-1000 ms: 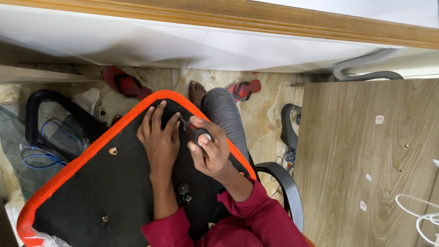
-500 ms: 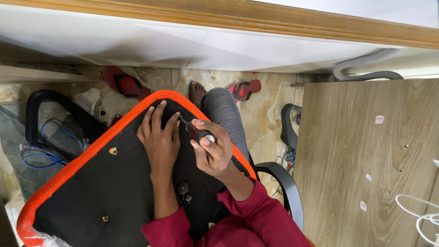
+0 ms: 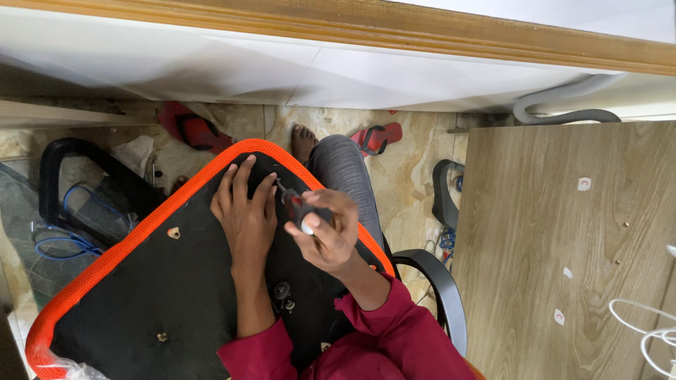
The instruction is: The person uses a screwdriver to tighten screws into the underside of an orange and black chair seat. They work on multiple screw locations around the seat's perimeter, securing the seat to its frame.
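An upturned chair seat (image 3: 141, 281), black underneath with an orange mesh rim, lies across my lap. My left hand (image 3: 246, 214) rests flat on the black underside, fingers spread toward the rim. My right hand (image 3: 324, 236) is closed around the dark and red handle of a screwdriver (image 3: 299, 207), whose tip points at the seat just beside my left fingertips. Two bolts (image 3: 283, 295) sit in the underside near my left forearm.
A wooden board (image 3: 563, 246) lies to the right. A black armrest (image 3: 440, 295) curves by my right elbow, another (image 3: 77, 169) lies on the floor at left with blue wire. Red sandals (image 3: 190, 130) sit on the tiled floor.
My right hand has turned slightly on the screwdriver handle. My left hand and the seat stay in place.
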